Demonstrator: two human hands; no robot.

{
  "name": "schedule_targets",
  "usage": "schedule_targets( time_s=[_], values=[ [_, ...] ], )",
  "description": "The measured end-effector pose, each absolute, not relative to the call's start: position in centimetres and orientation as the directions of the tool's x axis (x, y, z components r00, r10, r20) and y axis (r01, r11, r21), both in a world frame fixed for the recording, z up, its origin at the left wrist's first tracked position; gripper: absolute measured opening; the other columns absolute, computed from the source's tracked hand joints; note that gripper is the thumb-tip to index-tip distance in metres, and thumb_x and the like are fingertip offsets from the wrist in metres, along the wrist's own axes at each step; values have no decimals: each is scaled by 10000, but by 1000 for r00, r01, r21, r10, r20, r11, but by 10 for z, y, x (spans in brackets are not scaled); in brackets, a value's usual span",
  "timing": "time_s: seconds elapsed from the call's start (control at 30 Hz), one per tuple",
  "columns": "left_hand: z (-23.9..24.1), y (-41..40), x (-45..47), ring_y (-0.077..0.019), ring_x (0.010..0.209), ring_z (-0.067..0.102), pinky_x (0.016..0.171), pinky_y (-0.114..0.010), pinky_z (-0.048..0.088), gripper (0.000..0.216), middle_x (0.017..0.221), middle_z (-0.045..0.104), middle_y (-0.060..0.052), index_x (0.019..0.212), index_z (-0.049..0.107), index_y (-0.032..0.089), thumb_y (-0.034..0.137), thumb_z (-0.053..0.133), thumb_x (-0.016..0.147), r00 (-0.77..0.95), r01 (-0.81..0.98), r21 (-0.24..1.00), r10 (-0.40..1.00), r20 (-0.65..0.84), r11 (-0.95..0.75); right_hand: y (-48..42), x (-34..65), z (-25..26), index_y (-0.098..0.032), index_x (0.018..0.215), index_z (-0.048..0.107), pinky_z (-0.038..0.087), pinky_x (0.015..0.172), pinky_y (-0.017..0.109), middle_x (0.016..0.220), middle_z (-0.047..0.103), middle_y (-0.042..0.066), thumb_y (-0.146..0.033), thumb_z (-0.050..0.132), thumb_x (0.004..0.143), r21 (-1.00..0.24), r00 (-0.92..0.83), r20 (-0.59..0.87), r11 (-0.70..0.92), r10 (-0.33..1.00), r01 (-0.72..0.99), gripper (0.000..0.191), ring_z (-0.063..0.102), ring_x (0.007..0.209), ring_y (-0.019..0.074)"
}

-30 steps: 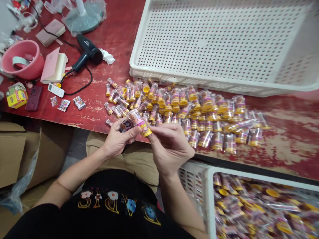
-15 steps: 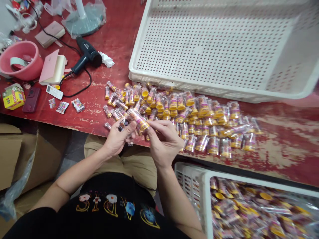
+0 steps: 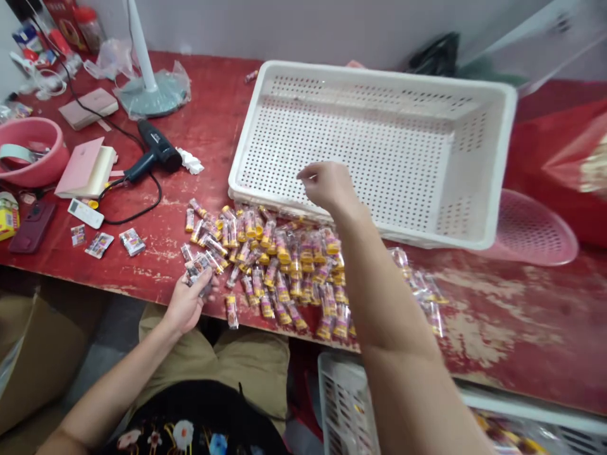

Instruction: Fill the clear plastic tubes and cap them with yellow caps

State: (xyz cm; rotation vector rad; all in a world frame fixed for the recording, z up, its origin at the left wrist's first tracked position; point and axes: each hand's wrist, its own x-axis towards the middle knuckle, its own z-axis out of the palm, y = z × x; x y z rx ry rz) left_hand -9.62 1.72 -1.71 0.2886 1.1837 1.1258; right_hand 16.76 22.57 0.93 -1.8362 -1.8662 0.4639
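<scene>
My left hand (image 3: pixel 186 303) is closed around a bunch of small printed clear wrappers (image 3: pixel 198 266), low over the front left of the pile. My right hand (image 3: pixel 327 184) is over the white perforated crate (image 3: pixel 379 237), fingers curled together; whatever lies inside them is hidden. Small clear tubes with yellow caps and pink-purple labels form a pile (image 3: pixel 284 253) on the table in front of the crate. One such tube (image 3: pixel 232 311) lies by itself near the front edge. My right forearm covers part of the pile.
On the red table (image 3: pixel 203 82) at left are a black heat gun (image 3: pixel 154 151), pink notebooks (image 3: pixel 85 167), a pink bowl (image 3: pixel 52 158), a phone (image 3: pixel 33 226) and flat printed wrappers (image 3: pixel 131 242). A lower white crate (image 3: pixel 348 404) stands below the edge. A pink basket (image 3: pixel 535 227) sits right.
My right hand has moved away from my left, up and over the crate. My left hand has shifted left, keeping the wrappers. The tube no longer shows between my hands. The view has tilted up.
</scene>
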Motion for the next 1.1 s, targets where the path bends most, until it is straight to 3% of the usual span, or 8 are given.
schedule_targets(
  time_s=[0.1, 0.23, 0.33, 0.47, 0.57, 0.63, 0.83, 1.1],
  values=[
    [-19, 26, -95, -52, 509, 531, 455, -149, 400, 410, 593, 611, 18, 713, 628, 134, 395, 926, 608, -37, -528, 700, 810, -585, 481, 288, 156, 5, -91, 998, 760, 528, 932, 390, 1044, 755, 154, -132, 642, 842, -573, -183, -190, 43, 964, 818, 200, 683, 925, 210],
    [-14, 42, -90, -66, 529, 569, 439, -146, 387, 457, 630, 653, 4, 781, 669, 128, 375, 959, 529, -69, -548, 677, 779, -623, 492, 321, 116, -5, -108, 879, 753, 526, 782, 281, 802, 751, 47, -195, 818, 722, -650, -354, -264, 106, 897, 752, 191, 651, 750, 149],
    [-5, 52, -85, -77, 559, 598, 423, -157, 371, 469, 735, 706, -14, 819, 682, 126, 346, 964, 516, -94, -579, 696, 813, -575, 425, 307, 105, -2, -102, 773, 695, 501, 755, 283, 695, 681, 38, -196, 734, 820, -684, -342, -225, 103, 912, 723, 112, 600, 709, 134],
    [3, 55, -77, -67, 551, 578, 418, -165, 340, 469, 735, 685, 13, 813, 667, 124, 314, 967, 507, -99, -651, 678, 847, -522, 342, 228, 107, 11, -162, 1037, 643, 487, 670, 239, 771, 647, 10, -345, 483, 1009, -811, -342, -83, 136, 936, 569, 244, 557, 681, 85],
    [5, 50, -70, -42, 526, 531, 429, -157, 333, 494, 684, 642, 40, 801, 662, 119, 311, 978, 473, -106, -706, 634, 839, -534, 315, 138, 94, 13, -183, 936, 669, 466, 573, 241, 727, 639, -11, -486, 811, 761, -971, -405, 23, 116, 914, 208, 377, 539, 616, 93],
    [6, 43, -66, -21, 498, 482, 424, -148, 309, 495, 674, 623, 51, 816, 665, 121, 322, 974, 486, -73, -727, 612, 851, -520, 311, 88, 80, 8, -173, 804, 664, 489, 598, 262, 744, 653, 11, -533, 819, 726, -998, -324, 38, 55, 945, 44, 399, 568, 651, 112],
    [11, 21, -59, 0, 443, 392, 411, -150, 238, 474, 574, 532, 91, 707, 597, 134, 310, 974, 478, -159, -720, 657, 869, -469, 223, 35, 68, 3, -193, 891, 715, 516, 731, 274, 879, 683, 26, -413, 790, 781, -997, -127, 71, 73, 989, 5, 258, 608, 776, 128],
    [24, 4, -45, 4, 455, 364, 414, -137, 222, 544, 558, 493, 91, 672, 508, 142, 296, 986, 463, -208, -784, 598, 837, -506, 167, 11, 60, -5, -229, 1020, 639, 507, 611, 265, 810, 635, 4, -502, 686, 871, -987, -12, 86, 84, 996, -136, 314, 559, 640, 112]
  ],
)
